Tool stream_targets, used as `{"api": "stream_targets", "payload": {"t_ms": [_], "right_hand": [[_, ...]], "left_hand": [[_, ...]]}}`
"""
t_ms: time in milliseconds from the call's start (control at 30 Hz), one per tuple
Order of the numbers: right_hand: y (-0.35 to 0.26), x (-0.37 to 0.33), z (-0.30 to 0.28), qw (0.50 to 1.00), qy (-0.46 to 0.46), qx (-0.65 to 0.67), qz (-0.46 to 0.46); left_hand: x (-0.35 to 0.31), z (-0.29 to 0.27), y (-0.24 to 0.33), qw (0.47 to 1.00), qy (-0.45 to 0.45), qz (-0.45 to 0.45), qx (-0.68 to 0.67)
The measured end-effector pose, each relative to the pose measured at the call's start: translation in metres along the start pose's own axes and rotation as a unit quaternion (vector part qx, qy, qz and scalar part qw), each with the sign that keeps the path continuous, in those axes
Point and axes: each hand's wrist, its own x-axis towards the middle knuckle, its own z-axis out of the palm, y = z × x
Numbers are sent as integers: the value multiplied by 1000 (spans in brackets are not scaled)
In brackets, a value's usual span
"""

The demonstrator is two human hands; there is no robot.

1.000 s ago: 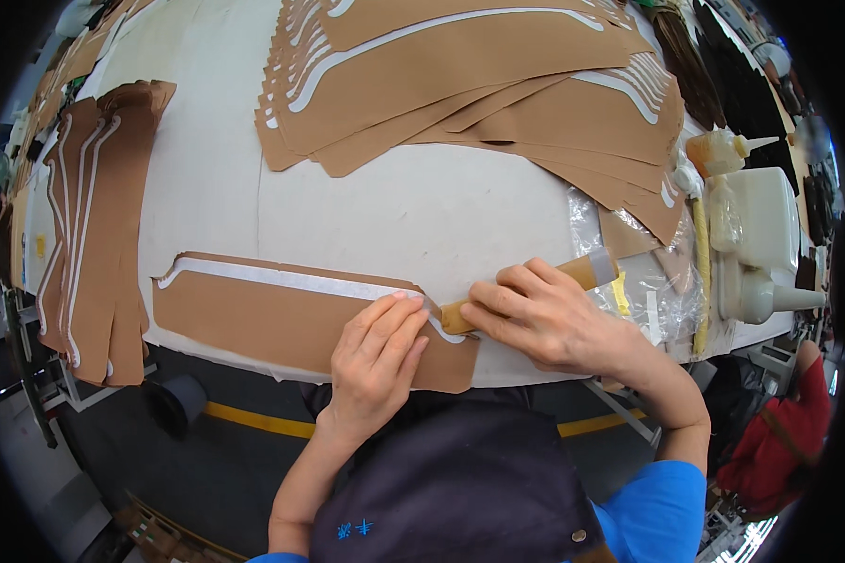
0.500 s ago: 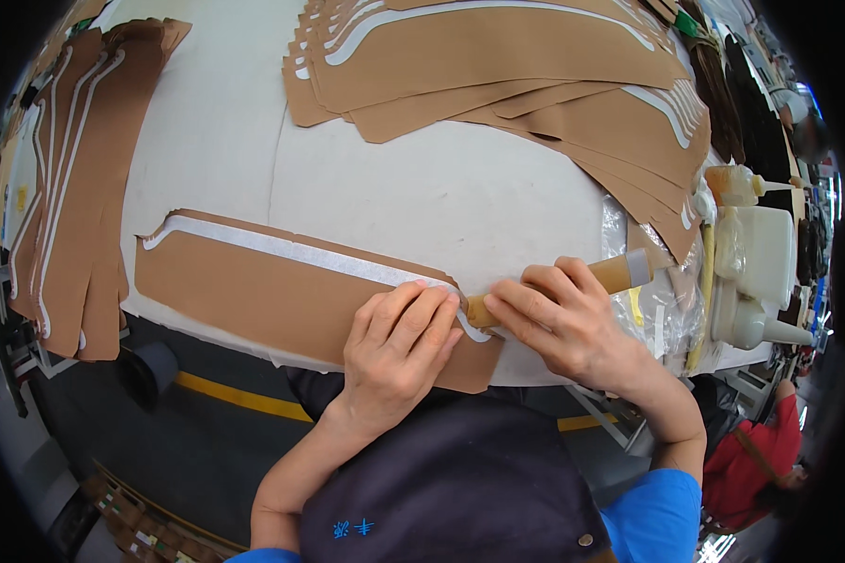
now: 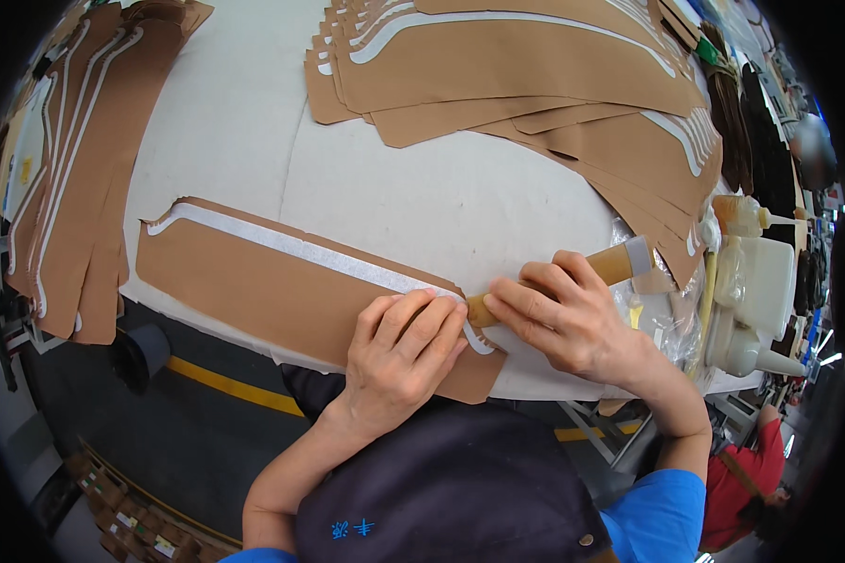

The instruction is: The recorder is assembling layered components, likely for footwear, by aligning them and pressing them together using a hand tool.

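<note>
While brown pieces (image 3: 103, 188) lie along the left edge of the table (image 3: 225, 122), one brown panel (image 3: 253, 281) with a white strip (image 3: 310, 251) rests at the near edge. My left grip (image 3: 394, 361) bunches on its right end, pinching or merely pressing, I cannot tell; my right grip (image 3: 573, 324) clasps a tan tool (image 3: 620, 263) pointing toward the right edge.

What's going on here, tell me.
The left hand rests its fingers on the white strip of a brown panel, near the panel's right end. The right hand grips a tan, grey-banded tool, its tip close beside the left hand. The panel lies on the near side of a white table; more brown pieces with white strips lie fanned beyond it and at left.
</note>
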Motion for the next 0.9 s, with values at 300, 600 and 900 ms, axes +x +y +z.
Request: {"api": "stream_targets", "payload": {"t_ms": [300,600,900], "right_hand": [[20,10,1,996,24,44,-68],[34,21,5,991,36,73,-103],[49,33,9,983,56,101,-144]], "left_hand": [[0,-1,4,1000,-12,-18,-3],[1,-4,9,999,-18,-41,-1],[-2,-4,14,996,-14,-66,53]]}}
